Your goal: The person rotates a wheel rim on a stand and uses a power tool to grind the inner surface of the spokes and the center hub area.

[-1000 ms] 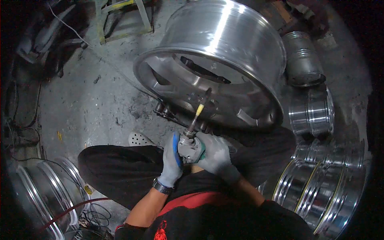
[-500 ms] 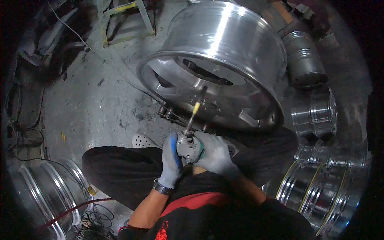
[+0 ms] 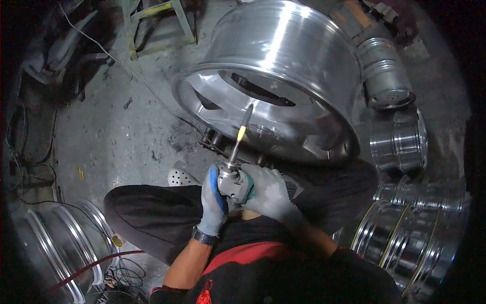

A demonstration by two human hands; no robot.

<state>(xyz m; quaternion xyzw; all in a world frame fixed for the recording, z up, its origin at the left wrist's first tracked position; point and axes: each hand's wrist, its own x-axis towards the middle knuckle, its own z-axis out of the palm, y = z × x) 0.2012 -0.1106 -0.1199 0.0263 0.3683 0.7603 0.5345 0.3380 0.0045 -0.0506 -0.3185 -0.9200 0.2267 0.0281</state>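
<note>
We wrap our gloved left hand (image 3: pixel 214 197) and right hand (image 3: pixel 271 192) around the power tool (image 3: pixel 234 185) between them, its yellow-banded shaft (image 3: pixel 241 134) pointing toward the far side. The large metal wheel (image 3: pixel 286 50) lies beyond both hands, far and slightly right, its open side facing us, and we cannot tell whether the shaft's tip touches it.

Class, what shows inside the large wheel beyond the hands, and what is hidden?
Through the round opening of the large wheel, a long dark shape shows, too unclear to identify. The wheel's face covers much of the inside, so anything behind it cannot be seen.
</note>
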